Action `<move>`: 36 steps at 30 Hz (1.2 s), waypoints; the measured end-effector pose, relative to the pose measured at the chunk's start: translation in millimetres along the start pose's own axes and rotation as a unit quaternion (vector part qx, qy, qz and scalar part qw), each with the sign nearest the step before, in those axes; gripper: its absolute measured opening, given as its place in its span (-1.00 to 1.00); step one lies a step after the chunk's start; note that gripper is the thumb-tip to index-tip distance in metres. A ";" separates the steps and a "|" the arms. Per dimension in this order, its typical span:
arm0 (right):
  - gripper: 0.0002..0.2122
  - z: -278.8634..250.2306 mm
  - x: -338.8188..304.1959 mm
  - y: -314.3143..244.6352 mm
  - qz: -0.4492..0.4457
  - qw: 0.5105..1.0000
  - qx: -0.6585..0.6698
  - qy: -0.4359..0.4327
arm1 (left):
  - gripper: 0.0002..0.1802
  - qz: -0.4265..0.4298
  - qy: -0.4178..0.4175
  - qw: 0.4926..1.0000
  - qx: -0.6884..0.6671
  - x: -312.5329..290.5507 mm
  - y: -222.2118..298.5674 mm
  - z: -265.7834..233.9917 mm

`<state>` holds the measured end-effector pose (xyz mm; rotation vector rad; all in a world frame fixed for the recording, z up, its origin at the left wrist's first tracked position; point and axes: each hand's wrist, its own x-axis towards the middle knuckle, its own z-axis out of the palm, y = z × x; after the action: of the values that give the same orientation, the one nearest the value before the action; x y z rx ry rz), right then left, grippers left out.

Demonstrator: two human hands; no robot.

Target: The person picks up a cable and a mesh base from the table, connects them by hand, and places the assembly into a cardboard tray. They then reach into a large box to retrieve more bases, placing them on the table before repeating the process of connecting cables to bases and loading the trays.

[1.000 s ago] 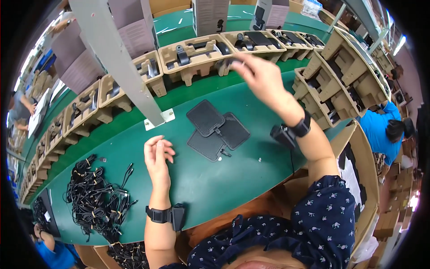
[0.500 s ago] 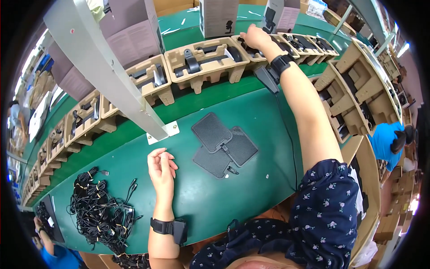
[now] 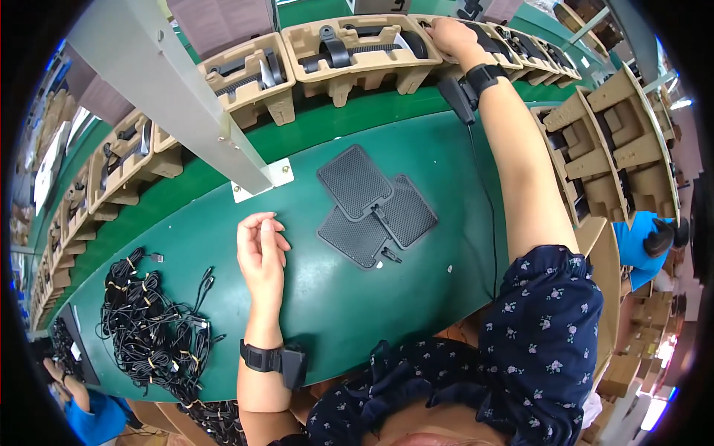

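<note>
My right hand reaches to the far side, fingers curled down into a brown moulded-pulp tray; whatever the fingertips pinch there is hidden. Left of it stands a similar tray with a black ring-shaped clamp and other black parts. My left hand rests palm up over the green table, its fingers loosely bent and apart, holding nothing. Between the hands lie three dark-grey textured rectangular panels, overlapping, with small tabs. A small black clip sits by their near edge.
A grey metal post rises left of centre. Bundled black cables are heaped at the left. Stacked pulp trays stand at the right. A row of filled trays curves along the far side. Two people in blue work at the edges.
The whole view has shifted, so the trays and panels sit higher in the picture. My right hand stays at the same tray, and my left hand keeps its pose.
</note>
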<state>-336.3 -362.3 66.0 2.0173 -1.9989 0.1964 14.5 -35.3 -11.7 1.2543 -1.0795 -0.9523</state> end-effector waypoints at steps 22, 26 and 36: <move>-0.37 -59.5 -243.9 -135.4 -0.245 0.949 0.162 -0.114 | -0.87 0.051 0.016 0.997 0.064 -0.3 -15.6 6.6; -0.46 -60.0 -244.3 -138.7 -0.230 0.933 0.259 -0.094 | -0.79 0.090 0.029 0.988 0.122 -5.1 -14.6 10.3; -0.87 -121.2 -267.1 -171.8 -0.103 0.749 0.631 -0.175 | -0.63 -0.007 -0.099 0.984 -0.151 -18.7 -5.3 16.9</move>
<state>-159.4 -72.6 81.7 3.1871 -1.9593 1.5997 -6.2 -21.8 -18.8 0.9349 -1.0336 -1.2218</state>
